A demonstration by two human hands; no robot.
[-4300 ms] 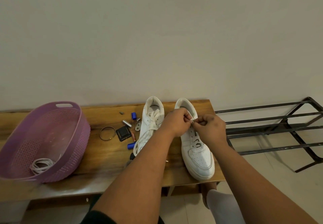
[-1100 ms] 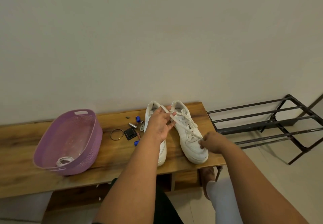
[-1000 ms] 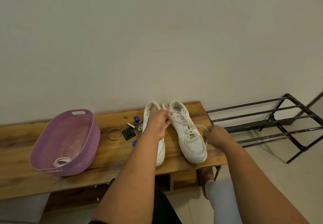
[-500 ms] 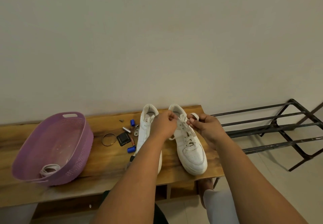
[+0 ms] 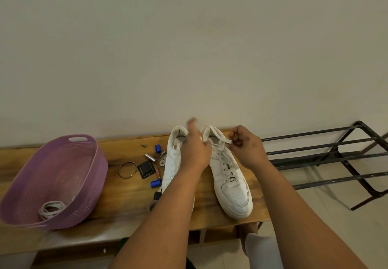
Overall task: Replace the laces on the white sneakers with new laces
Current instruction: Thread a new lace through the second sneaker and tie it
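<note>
Sneakers, white, side by side on bench [image 5: 130, 203]; right sneaker [image 5: 230, 181] part-laced. Right hand [image 5: 244, 145] pinches flat white lace [image 5: 220, 137] at its collar. Left hand [image 5: 194, 150] blurred over left sneaker [image 5: 174, 159], grip unclear.

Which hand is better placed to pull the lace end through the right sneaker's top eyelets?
Right. The right hand already pinches the lace beside the right sneaker collar; the left hand is blurred, over the gap between sneakers.
</note>
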